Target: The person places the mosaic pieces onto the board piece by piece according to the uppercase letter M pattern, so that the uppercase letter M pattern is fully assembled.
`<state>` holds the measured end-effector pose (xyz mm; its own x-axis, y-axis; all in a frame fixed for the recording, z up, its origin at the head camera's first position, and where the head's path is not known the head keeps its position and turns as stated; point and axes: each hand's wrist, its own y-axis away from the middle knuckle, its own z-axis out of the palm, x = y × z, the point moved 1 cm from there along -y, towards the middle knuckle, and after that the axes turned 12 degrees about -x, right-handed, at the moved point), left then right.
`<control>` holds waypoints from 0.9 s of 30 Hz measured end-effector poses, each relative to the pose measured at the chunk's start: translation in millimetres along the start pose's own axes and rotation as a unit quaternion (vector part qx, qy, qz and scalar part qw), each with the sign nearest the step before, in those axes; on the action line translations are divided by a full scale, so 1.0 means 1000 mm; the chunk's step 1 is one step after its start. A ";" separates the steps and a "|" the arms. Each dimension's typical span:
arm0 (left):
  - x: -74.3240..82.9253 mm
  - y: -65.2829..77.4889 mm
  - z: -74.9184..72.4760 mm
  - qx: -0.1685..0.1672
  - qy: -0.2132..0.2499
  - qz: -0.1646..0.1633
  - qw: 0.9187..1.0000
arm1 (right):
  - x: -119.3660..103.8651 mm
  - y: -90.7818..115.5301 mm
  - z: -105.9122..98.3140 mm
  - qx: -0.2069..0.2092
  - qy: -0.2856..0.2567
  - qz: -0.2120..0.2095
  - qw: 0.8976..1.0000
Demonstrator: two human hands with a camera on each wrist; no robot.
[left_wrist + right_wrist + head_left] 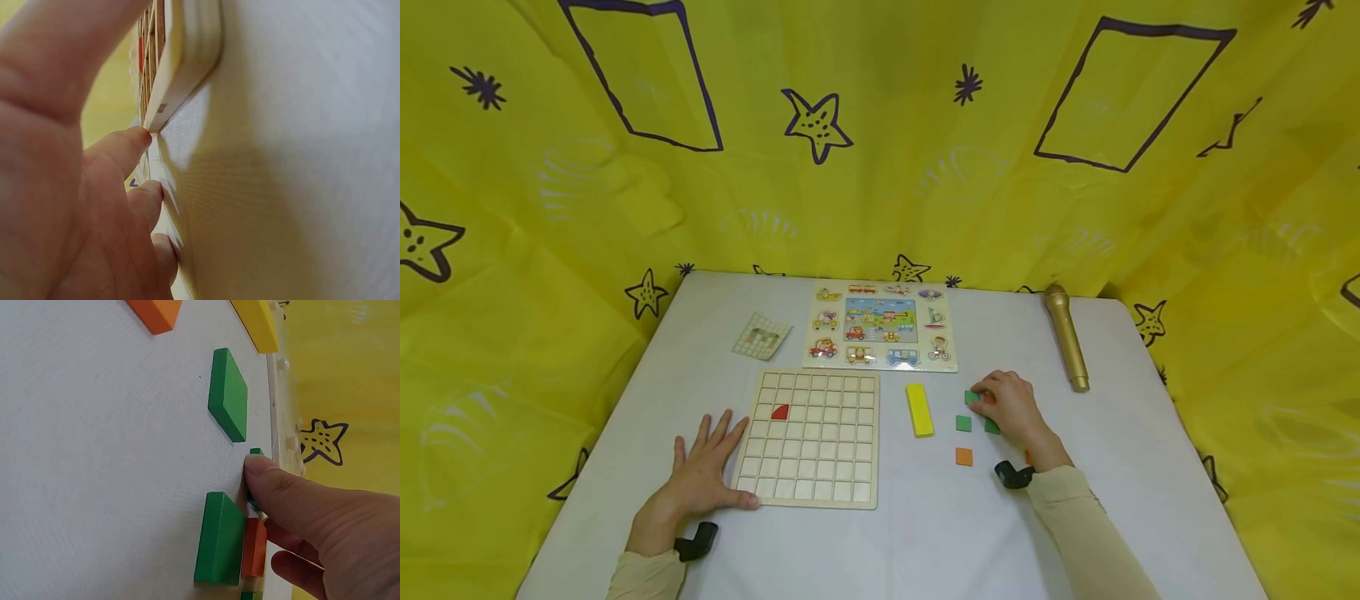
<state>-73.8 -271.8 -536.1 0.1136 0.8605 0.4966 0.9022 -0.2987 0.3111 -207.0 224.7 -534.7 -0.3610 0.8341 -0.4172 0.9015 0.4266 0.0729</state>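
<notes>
My left hand (696,475) lies spread beside a wooden grid board (816,504), its thumb touching the near left corner and other fingers along the left side. One red quarter-round piece (780,412) sits in a cell at the upper left. To the right, my right hand (1011,408) pinches a green square tile (971,397) at the table surface; the thumb (262,472) covers part of it. Around that hand lie another green tile (963,423), a third green tile (222,540), a red-orange tile (254,547) and an orange tile (964,457).
A yellow block (919,410) lies between board and tiles. Behind the board are a vehicle picture puzzle (880,357) and a small patterned grid card (762,336). A gold microphone-shaped object (1066,337) lies at the back right. Yellow curtain (880,167) surrounds the table's back and sides.
</notes>
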 end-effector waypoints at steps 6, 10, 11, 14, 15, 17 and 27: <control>0.000 0.000 0.000 0.000 -0.001 -0.001 1.000 | 0.000 -0.001 0.002 0.003 -0.002 0.008 1.000; -0.001 0.000 0.001 -0.001 -0.003 -0.003 1.000 | 0.000 0.000 0.003 0.002 -0.011 0.017 1.000; -0.001 -0.001 0.001 -0.002 -0.005 -0.004 1.000 | 0.000 -0.001 0.003 0.003 -0.012 0.018 1.000; -0.002 -0.001 0.001 -0.002 -0.006 -0.007 1.000 | 0.000 -0.002 0.003 0.011 -0.019 0.018 1.000; -0.002 -0.001 0.001 -0.002 -0.006 -0.007 1.000 | 0.001 -0.002 0.003 0.013 -0.020 0.018 1.000; -0.002 -0.001 0.001 -0.002 -0.004 -0.008 1.000 | 0.001 -0.003 0.002 0.018 -0.024 0.019 0.999; -0.002 -0.001 0.002 0.001 -0.005 -0.005 1.000 | -0.009 -0.008 -0.004 0.031 -0.060 0.022 0.997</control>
<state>-74.0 -272.6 -538.5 0.1088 0.8671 0.4860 0.9038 -0.2899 0.3149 -211.9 215.1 -527.9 -0.2936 0.8020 -0.5201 0.9300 0.3655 0.0386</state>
